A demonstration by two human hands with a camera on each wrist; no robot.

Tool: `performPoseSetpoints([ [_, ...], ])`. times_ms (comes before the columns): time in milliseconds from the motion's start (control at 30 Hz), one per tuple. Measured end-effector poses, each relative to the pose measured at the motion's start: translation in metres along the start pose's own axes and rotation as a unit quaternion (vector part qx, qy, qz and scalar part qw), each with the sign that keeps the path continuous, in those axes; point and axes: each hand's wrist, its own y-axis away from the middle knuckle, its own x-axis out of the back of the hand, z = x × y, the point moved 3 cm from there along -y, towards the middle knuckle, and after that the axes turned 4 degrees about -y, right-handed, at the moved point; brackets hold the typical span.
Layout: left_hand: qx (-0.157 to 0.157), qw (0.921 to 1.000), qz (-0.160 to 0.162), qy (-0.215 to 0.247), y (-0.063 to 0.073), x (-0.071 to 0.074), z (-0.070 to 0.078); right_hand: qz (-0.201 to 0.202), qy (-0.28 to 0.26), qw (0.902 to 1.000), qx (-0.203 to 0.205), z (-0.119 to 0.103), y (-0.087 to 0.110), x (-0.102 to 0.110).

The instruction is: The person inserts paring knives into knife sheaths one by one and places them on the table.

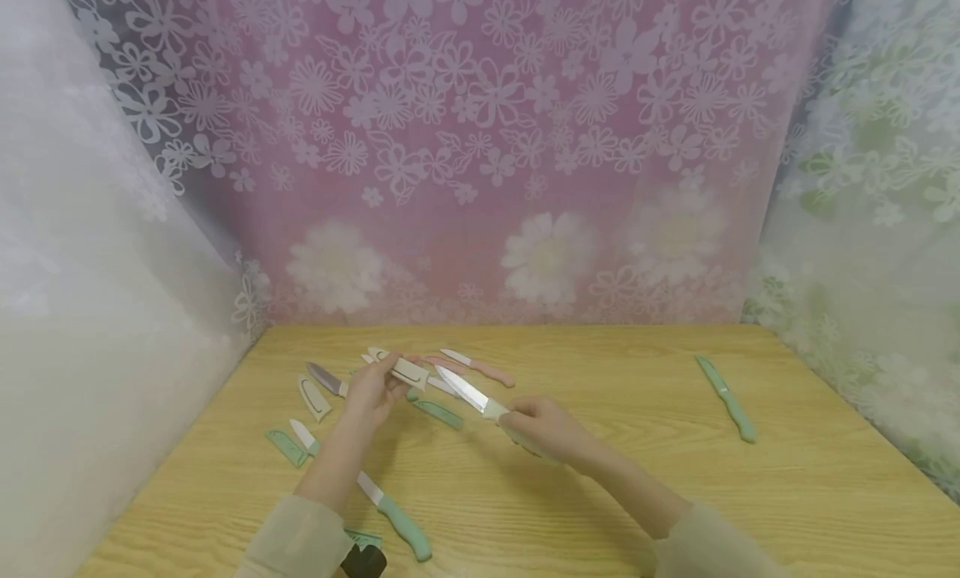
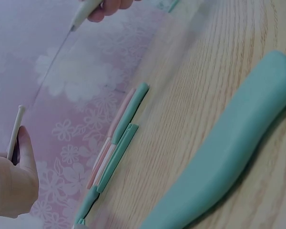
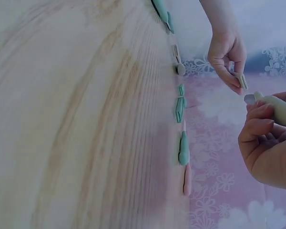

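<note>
In the head view my left hand (image 1: 371,395) pinches a cream blade sheath (image 1: 408,372) between thumb and fingers, above the table. My right hand (image 1: 553,432) grips a cream-handled knife (image 1: 463,390) by its handle, its bare blade pointing left and away from me. The blade tip is close to the sheath's near end; I cannot tell if they touch. From the left wrist view, the sheath (image 2: 16,133) stands on edge in the fingers, below the blade tip. The right wrist view has the knife handle (image 3: 280,110) wrapped by the right fingers.
Below the hands lie a pink knife (image 1: 491,373) and a green sheath (image 1: 438,414). A cream sheath (image 1: 313,398), a dark-bladed knife (image 1: 326,379) and another green sheath (image 1: 286,448) lie left. One green knife (image 1: 405,528) is near the front, another (image 1: 726,399) far right.
</note>
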Motion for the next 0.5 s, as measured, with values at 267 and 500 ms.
performPoseSetpoints([
  [267, 0.004, 0.9998, -0.007, 0.021, 0.0021, 0.0033, 0.0026, -0.038, -0.010, 0.9987, 0.031, -0.0075, 0.0096, -0.0036],
  [500, 0.015, 0.9995, -0.001, 0.027, -0.0003, 0.0029, 0.0000, -0.037, -0.007, 0.9987, 0.035, -0.0054, 0.0102, -0.0065],
])
